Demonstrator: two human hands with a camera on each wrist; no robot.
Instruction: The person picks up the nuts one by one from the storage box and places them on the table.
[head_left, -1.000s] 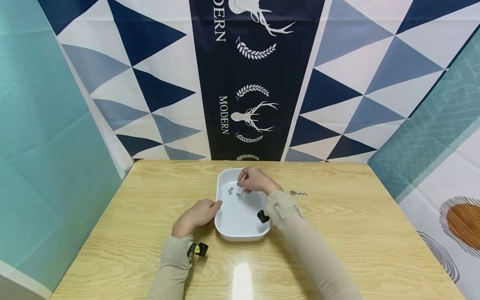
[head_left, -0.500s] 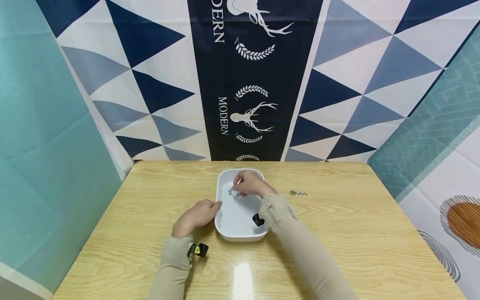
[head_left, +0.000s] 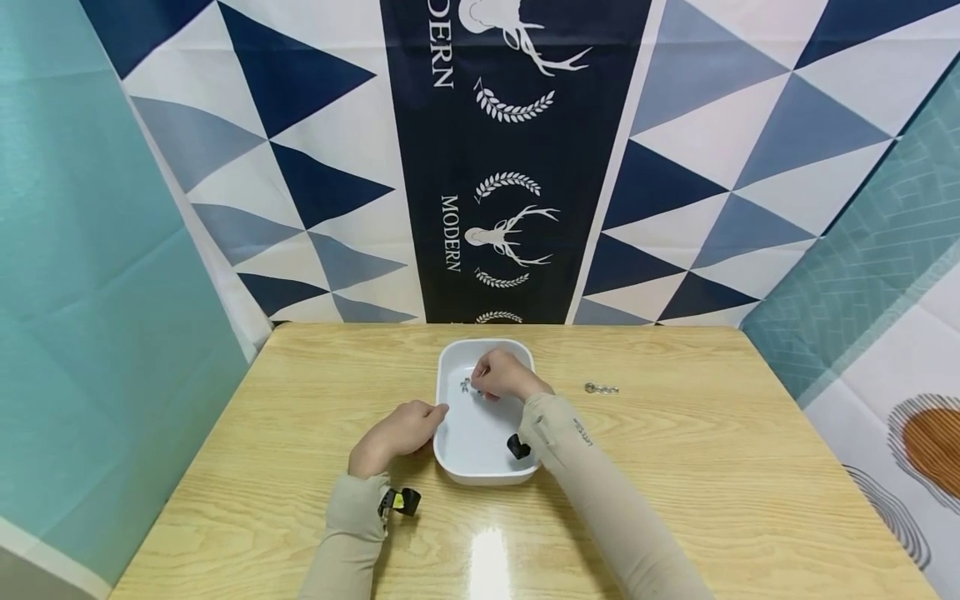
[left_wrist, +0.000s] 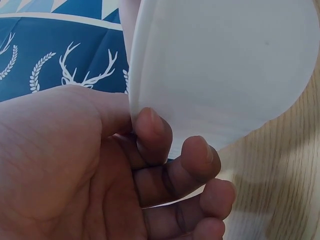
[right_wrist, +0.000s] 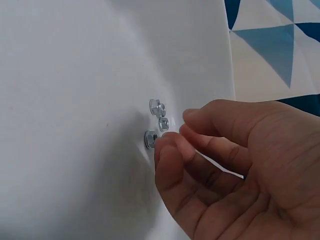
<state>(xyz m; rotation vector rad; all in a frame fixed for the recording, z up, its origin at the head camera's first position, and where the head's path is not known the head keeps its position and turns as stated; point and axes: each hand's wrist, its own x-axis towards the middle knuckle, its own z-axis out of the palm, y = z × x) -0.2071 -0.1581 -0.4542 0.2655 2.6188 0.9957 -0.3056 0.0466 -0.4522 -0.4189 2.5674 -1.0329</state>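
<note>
A white tray (head_left: 480, 454) sits on the wooden table. My left hand (head_left: 397, 433) grips its left rim; in the left wrist view the bent fingers (left_wrist: 197, 155) lie against the tray's outer wall, and the thumb is mostly hidden behind the rim. Several small silver flange nuts (right_wrist: 163, 123) rest close together on the tray floor, seen in the head view as a small cluster (head_left: 465, 385). Right over them is my right hand (right_wrist: 225, 155), thumb and fingertips bent and a little apart. I see nothing between its fingertips, though one nut (right_wrist: 150, 139) is partly covered by a finger.
To the right of the tray, a short row of small shiny metal pieces (head_left: 602, 388) lies on the table (head_left: 675, 467). Patterned cloth (head_left: 495, 167) hangs behind the table's back edge. A small black camera (head_left: 517, 447) on the right wrist hangs over the tray.
My right hand has moved from the tray's far right part down and left to the nuts, then slightly nearer. The left hand stays on the rim.
</note>
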